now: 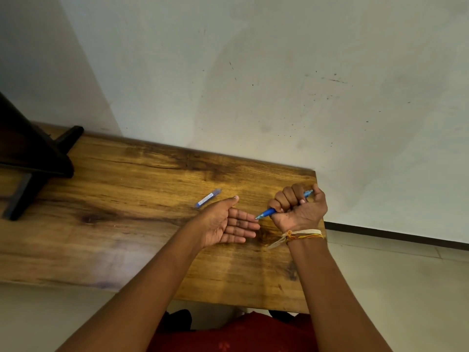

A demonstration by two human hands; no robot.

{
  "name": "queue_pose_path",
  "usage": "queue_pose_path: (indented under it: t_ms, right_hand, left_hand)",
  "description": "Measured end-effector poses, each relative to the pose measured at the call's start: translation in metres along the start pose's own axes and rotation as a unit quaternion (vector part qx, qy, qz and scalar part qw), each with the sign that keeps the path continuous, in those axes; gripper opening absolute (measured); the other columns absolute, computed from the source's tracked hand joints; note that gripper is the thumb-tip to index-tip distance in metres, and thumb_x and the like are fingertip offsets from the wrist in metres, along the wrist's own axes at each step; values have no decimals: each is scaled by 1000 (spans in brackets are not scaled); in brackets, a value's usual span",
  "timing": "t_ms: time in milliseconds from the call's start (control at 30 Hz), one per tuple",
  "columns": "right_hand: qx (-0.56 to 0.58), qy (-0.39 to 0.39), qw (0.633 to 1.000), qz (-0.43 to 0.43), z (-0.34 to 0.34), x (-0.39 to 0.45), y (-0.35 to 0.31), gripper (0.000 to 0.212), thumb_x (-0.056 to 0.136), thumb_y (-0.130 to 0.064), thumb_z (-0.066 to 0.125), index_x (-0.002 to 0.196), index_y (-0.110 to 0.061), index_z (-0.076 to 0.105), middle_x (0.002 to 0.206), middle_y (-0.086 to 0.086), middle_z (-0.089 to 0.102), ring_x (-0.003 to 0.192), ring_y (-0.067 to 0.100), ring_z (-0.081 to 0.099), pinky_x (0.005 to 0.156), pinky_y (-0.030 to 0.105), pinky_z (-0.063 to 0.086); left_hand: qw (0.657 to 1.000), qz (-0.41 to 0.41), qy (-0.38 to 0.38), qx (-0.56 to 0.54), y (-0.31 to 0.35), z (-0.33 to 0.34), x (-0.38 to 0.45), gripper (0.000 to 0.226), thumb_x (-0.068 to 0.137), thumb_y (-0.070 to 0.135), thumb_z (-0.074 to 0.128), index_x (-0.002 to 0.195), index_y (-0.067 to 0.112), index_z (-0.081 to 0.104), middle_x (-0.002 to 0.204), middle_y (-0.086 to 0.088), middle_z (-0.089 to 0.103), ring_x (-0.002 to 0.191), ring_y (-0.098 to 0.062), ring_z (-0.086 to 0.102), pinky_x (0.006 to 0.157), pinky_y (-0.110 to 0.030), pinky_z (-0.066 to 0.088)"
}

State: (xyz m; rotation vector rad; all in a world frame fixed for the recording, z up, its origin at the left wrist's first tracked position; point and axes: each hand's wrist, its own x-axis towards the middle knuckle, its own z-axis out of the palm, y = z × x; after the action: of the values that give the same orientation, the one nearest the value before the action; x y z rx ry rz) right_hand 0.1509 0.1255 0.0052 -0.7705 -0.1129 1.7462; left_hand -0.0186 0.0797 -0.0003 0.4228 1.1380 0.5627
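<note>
My right hand (298,205) grips a blue pen (267,212) in a fist above the right end of the wooden table (127,186). The pen's tip points left and touches or nearly touches the fingers of my left hand (228,222). That hand lies palm up with its fingers straight and holds nothing. A small blue tube with a white label (207,198) lies on the table just beyond my left hand. A string band is tied round my right wrist.
A dark stand with black legs (33,158) occupies the table's far left. A pale wall runs behind the table. The table's right edge ends beside my right hand, with tiled floor (406,275) beyond it.
</note>
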Motion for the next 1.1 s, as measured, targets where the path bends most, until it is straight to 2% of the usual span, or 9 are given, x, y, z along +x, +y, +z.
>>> queue_pose_path:
  t_ms: [67, 200, 367, 500, 633, 833, 967, 1100]
  right_hand:
    - [-3, 4, 1000, -1, -1, 0, -1, 59, 86, -52, 27, 37, -19, 30, 35, -5, 22, 45, 13, 5, 48, 20, 11]
    - [-19, 8, 1000, -11, -1, -2, -3, 45, 73, -45, 36, 38, -19, 29, 36, -4, 21, 38, 12, 10, 48, 21, 10]
    - [-6, 12, 1000, -3, -3, -1, -3, 57, 86, -51, 27, 38, -19, 29, 36, -4, 21, 39, 12, 9, 48, 21, 11]
    - [7, 9, 1000, -9, -4, 1, -5, 57, 86, -49, 28, 39, -19, 29, 36, -4, 21, 32, 11, 18, 47, 20, 13]
    - [10, 6, 1000, -8, -7, 2, -4, 61, 87, -56, 28, 39, -19, 29, 36, -4, 21, 32, 11, 18, 46, 21, 13]
    - [19, 0, 1000, -9, -7, 2, -5, 61, 87, -53, 27, 37, -18, 30, 35, -4, 21, 31, 12, 19, 42, 20, 16]
    - [32, -10, 999, -4, -9, 2, -4, 65, 87, -60, 27, 38, -17, 32, 36, -3, 23, 32, 12, 21, 42, 20, 18]
    - [36, -17, 999, 6, -12, 4, -2, 61, 85, -63, 31, 47, -16, 40, 39, -3, 27, 34, 10, 25, 42, 20, 21]
  left_hand:
    - [1000, 1, 2, 2, 0, 2, 0, 62, 100, 47, 29, 98, 2, 71, 102, -18, 73, 87, -26, 72, 78, -33, 55]
    - [1000, 2, 7, 0, 0, 3, -2, 62, 100, 47, 29, 100, 1, 70, 104, -18, 72, 87, -25, 72, 77, -33, 55]
    - [1000, 1, 4, 0, 0, 4, -3, 61, 99, 47, 29, 101, 1, 70, 105, -18, 72, 88, -26, 71, 75, -32, 55]
    - [1000, 1, 1, -1, -1, 3, -2, 62, 99, 48, 29, 101, 1, 70, 105, -18, 72, 89, -26, 72, 76, -32, 55]
    - [1000, 1, -3, -6, -1, 2, -2, 63, 100, 48, 29, 103, 0, 70, 104, -18, 72, 87, -25, 72, 75, -32, 56]
    - [1000, 3, -4, -10, 0, 2, -3, 62, 99, 47, 30, 103, 0, 70, 104, -18, 73, 84, -24, 73, 70, -30, 57]
    - [1000, 4, -5, -13, 0, 2, -4, 60, 99, 47, 33, 102, 0, 70, 102, -17, 73, 82, -24, 73, 70, -30, 57]
    - [1000, 5, -7, -12, 0, 1, -5, 58, 99, 46, 34, 104, 0, 70, 103, -17, 73, 84, -24, 72, 70, -30, 57]
